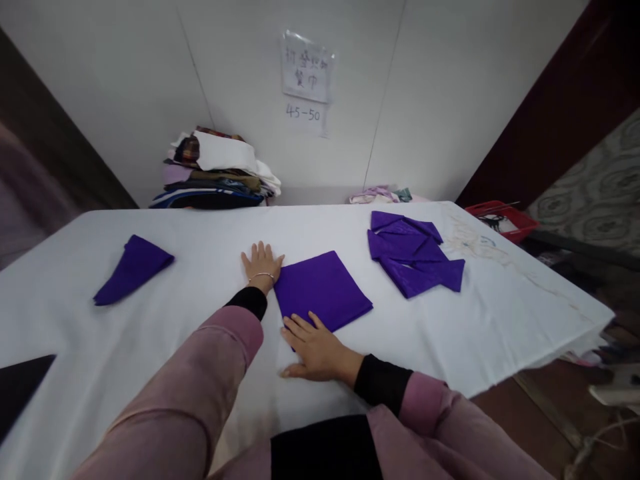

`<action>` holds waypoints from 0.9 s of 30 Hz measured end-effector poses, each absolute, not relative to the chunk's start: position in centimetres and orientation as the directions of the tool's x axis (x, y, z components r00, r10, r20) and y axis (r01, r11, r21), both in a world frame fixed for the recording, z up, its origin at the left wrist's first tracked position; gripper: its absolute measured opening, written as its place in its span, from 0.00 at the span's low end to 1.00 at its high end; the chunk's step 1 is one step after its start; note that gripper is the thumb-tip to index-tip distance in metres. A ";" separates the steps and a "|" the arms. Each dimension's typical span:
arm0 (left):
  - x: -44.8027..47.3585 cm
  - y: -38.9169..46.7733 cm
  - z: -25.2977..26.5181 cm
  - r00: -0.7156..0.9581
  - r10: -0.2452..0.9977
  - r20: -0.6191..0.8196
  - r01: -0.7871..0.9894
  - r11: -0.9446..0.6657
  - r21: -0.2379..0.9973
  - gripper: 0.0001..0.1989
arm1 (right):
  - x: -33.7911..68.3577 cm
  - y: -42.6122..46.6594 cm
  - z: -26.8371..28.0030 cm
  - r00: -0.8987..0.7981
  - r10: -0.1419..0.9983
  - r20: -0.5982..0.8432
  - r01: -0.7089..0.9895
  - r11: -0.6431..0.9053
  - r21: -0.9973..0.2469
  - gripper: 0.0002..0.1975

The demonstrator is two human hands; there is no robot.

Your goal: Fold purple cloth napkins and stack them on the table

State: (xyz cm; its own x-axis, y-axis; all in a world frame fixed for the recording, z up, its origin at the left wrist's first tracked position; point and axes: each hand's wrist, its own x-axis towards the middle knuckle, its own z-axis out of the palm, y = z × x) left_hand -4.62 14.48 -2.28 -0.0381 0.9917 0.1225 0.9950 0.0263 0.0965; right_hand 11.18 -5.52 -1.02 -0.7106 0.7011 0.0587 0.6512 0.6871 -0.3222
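A purple cloth napkin [323, 288], folded into a flat layered square, lies turned at an angle in front of me on the white-covered table. My left hand [261, 264] rests flat with fingers spread at the napkin's left corner, its thumb side touching the edge. Across the near corner lies my right hand [315, 350], open, its fingertips on the purple cloth and its thumb on the white cover. Neither hand grips anything.
Several folded purple napkins [413, 253] overlap at the right; another folded purple napkin [134, 270] lies at the left. A clothes pile [220, 170] stands behind the table [200, 233]. A red basket [520, 223] is beyond the right edge. A dark flat piece [23, 387] lies at near left.
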 end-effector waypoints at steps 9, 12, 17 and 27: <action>-4.3 3.8 -2.1 0.420 0.895 0.148 0.856 -0.445 0.264 0.26 | 11.1 -5.4 -1.5 -0.703 0.706 0.087 0.657 0.691 -0.301 0.42; -4.9 0.3 -2.9 0.448 0.882 0.144 0.821 -0.470 0.325 0.26 | 11.1 -5.2 -1.7 -0.699 0.710 0.085 0.655 0.683 -0.323 0.45; -5.3 -2.7 -3.7 0.430 0.895 0.120 0.830 -0.444 0.337 0.30 | 13.1 -5.1 -1.6 -0.657 0.748 0.098 0.663 0.635 -0.398 0.43; -4.5 -5.5 -3.9 0.596 0.802 0.044 0.783 -0.593 0.189 0.35 | 22.6 -7.3 -2.6 -0.429 0.903 0.010 0.883 0.422 -0.205 0.32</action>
